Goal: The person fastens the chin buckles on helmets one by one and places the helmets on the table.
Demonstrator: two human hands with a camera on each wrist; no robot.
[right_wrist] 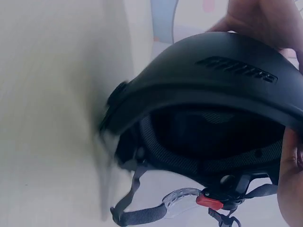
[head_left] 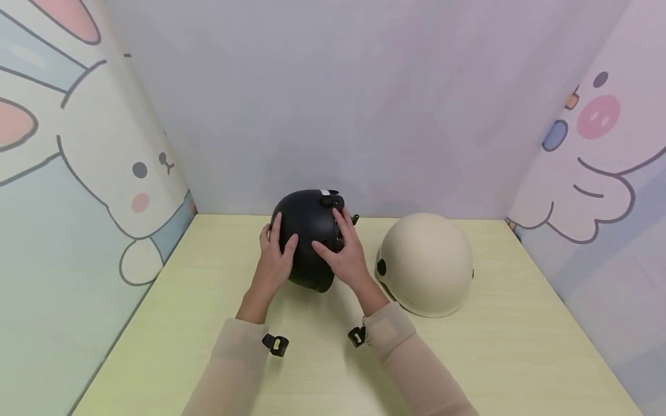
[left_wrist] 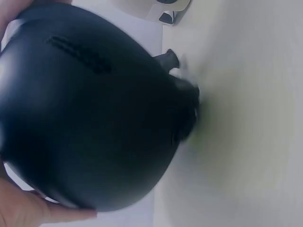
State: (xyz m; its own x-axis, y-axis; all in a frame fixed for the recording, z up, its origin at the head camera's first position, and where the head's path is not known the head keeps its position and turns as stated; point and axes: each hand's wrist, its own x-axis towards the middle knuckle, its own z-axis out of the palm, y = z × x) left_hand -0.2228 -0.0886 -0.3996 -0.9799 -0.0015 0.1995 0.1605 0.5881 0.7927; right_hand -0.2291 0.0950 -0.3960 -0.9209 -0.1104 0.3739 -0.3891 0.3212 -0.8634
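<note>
Both hands hold a black helmet (head_left: pixel 307 222) tipped on its side, its hollow side turned toward the right. On the crown's left side, the left hand (head_left: pixel 273 263) grips with fingers spread and the thumb nearer the wearer. The right hand (head_left: pixel 350 260) grips the helmet by its rim, thumb on the near side of the shell. In the right wrist view, the dark lining shows, with a loose grey chin strap (right_wrist: pixel 142 216) and a red buckle piece (right_wrist: pixel 209 202) dangling. Whether the shell touches the table, I cannot tell.
A cream helmet (head_left: pixel 426 260) sits dome up on the pale yellow table (head_left: pixel 312 375), just right of the right forearm. Behind the table hangs a plain light curtain (head_left: pixel 333 104). Cartoon-printed panels (head_left: pixel 104 144) stand along both sides.
</note>
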